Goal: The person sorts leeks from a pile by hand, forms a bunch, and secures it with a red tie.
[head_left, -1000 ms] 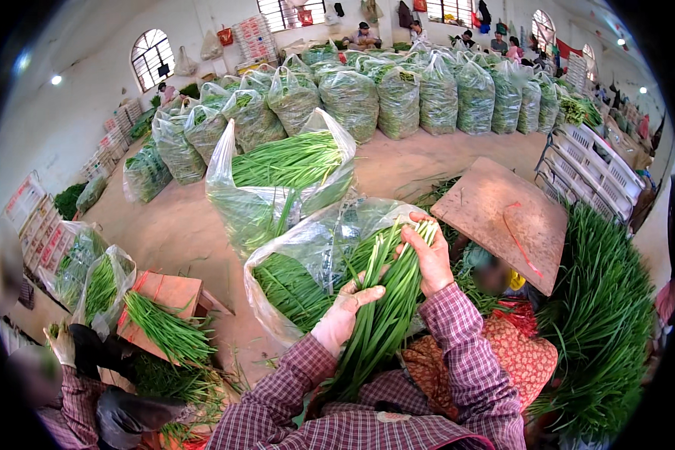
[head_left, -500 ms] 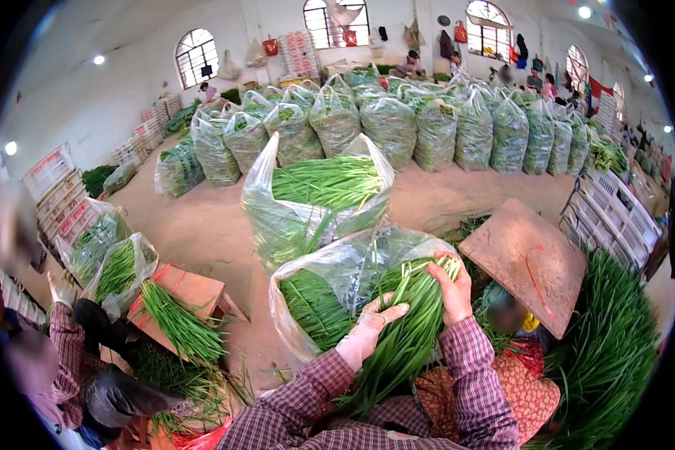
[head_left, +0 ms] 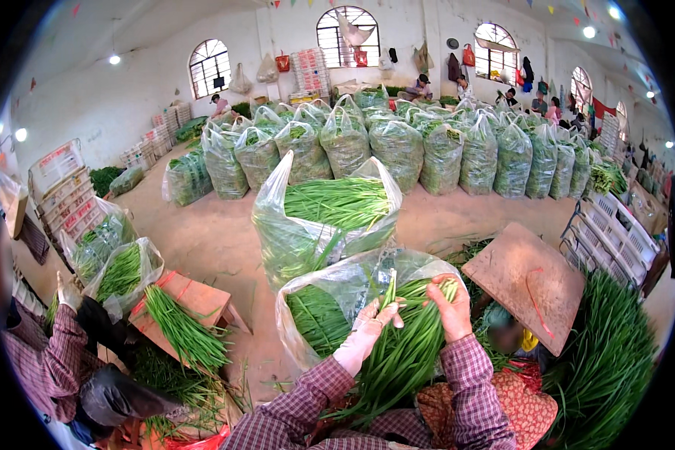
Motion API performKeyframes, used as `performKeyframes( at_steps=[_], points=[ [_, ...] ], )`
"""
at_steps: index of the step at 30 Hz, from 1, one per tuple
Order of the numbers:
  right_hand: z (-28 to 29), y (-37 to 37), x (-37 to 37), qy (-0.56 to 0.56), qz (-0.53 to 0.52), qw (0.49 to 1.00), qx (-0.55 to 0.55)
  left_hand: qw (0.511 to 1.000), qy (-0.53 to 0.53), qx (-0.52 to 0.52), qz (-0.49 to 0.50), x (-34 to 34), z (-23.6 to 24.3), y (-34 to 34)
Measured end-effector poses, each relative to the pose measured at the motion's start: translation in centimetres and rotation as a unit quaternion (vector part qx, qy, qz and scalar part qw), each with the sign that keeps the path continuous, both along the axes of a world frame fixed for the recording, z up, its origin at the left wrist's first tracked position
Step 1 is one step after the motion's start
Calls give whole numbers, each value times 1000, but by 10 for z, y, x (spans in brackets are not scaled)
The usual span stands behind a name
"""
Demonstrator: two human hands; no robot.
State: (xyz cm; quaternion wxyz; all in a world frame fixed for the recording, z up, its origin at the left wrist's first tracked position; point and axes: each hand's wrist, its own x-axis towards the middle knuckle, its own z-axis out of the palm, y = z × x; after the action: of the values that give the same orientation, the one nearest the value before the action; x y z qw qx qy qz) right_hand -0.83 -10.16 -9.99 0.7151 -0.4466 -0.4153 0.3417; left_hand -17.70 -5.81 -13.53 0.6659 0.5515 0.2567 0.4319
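Note:
My right hand [head_left: 451, 306] is closed round the pale upper ends of a thick bundle of long green chives [head_left: 401, 367], whose leaves hang toward my lap. My left hand [head_left: 361, 334], in a thin whitish glove, pinches a few chive stalks [head_left: 389, 291] at the bundle's left side, their pale ends pointing up. Just beyond both hands stands an open clear plastic bag [head_left: 286, 319] with more chives inside. A fuller plastic bag of chives [head_left: 277, 229] stands upright behind it.
A slanted wooden board [head_left: 529, 277] and a big heap of chives [head_left: 604, 352] lie to my right. At left, a low wooden bench [head_left: 195, 296] bears chives beside a co-worker's hand [head_left: 69, 292]. Several filled bags [head_left: 345, 139] stand in rows across the room.
My left hand has drawn a few stalks upright, slightly apart from the bundle. The right hand keeps its hold. The whole view has shifted slightly downward in the picture.

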Motion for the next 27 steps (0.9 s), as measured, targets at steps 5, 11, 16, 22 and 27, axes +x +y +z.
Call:
performKeyframes(
  at_steps=[5, 11, 16, 22, 27],
  points=[
    [-2, -10, 41, 37, -79, 995, 52, 976, -137, -150, -76, -26, 5, 12],
    [-2, -24, 80, -54, -175, 982, 51, 992, -82, -91, -20, -51, 15, 27],
    [18, -10, 11, -103, 0, 994, 27, 996, 9, 18, -83, -11, 35, 7],
    [24, -14, 3, -53, 80, 995, -15, 979, 151, 98, -92, 18, 28, -6],
    [12, -11, -2, -44, 82, 996, 13, 954, 243, 152, -90, 19, 28, -13]
  ],
)
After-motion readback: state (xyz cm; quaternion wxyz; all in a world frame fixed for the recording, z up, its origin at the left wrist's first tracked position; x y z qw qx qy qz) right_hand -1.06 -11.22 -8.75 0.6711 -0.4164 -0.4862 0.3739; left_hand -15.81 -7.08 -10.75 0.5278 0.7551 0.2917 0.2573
